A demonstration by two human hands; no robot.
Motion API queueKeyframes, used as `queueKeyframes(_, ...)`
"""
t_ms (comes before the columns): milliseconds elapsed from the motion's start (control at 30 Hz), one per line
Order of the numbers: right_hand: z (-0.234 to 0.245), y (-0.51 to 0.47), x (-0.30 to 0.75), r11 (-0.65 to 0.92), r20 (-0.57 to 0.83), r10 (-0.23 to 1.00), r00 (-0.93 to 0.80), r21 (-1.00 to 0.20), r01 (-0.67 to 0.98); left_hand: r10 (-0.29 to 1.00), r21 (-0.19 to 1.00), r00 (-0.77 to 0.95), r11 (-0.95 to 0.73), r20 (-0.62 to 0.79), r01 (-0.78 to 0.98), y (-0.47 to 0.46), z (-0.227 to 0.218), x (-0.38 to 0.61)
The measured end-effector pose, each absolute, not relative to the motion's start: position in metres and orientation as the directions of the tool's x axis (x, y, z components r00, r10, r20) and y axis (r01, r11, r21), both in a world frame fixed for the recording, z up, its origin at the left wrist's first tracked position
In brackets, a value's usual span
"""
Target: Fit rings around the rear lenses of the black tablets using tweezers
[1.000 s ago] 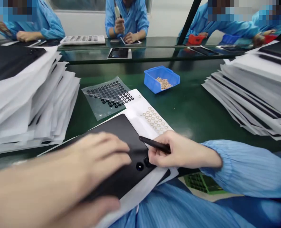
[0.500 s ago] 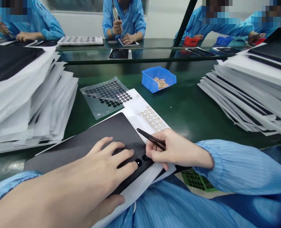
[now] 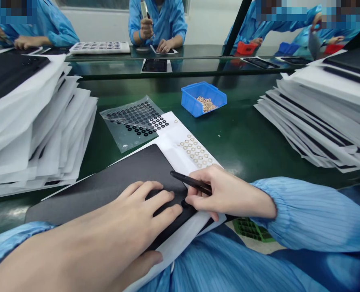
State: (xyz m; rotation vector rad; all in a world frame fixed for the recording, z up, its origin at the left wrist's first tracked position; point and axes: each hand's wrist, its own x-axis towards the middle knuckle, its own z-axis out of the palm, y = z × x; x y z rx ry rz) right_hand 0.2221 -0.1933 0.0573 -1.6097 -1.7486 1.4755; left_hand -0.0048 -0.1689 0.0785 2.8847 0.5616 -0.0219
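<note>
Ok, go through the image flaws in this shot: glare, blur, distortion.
Head view: the wide lens stretches the left hand and forearm; head view: pale glare lies on the green bench; head view: the tweezers in the right hand look fairly sharp; head view: pixelated blocks cover the top edge.

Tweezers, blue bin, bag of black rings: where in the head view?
Black tweezers [image 3: 189,182], head view, on the shank.
Blue plastic bin [image 3: 188,104], head view, on its left wall.
Clear bag of black rings [image 3: 116,136], head view, on bare film.
</note>
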Motion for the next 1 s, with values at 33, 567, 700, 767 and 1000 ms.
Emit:
queueKeyframes(33, 0.057, -0.193, 0.224, -0.181, -0.353, 0.887, -0.296, -0.858, 0.481, 0.350, 0.189, 0.935, -0.916, -0.051, 0.354, -0.168, 0.080, -0.003)
queueKeyframes(567, 0.044, -0.219, 0.223, 0.084, 0.060, 0.993, -0.104, -0.965, 0.250, 0.241, 0.108, 0.970, -0.965, 0.005, 0.239, -0.165, 0.059, 0.005)
queueKeyframes(700, 0.042, -0.223, 0.218, 0.127, 0.106, 0.990, -0.095, -0.960, 0.248, 0.236, 0.091, 0.969, -0.969, 0.070, 0.230, -0.165, 0.058, -0.002)
queueKeyframes(767, 0.042, -0.224, 0.216, 0.169, 0.152, 0.985, -0.084, -0.950, 0.262, 0.237, 0.103, 0.969, -0.968, 0.068, 0.230, -0.166, 0.057, -0.004)
queueKeyframes(1000, 0.040, -0.227, 0.210, 0.222, 0.221, 0.975, -0.034, -0.932, 0.286, 0.288, 0.166, 0.958, -0.944, 0.005, 0.283, -0.165, 0.056, 0.000)
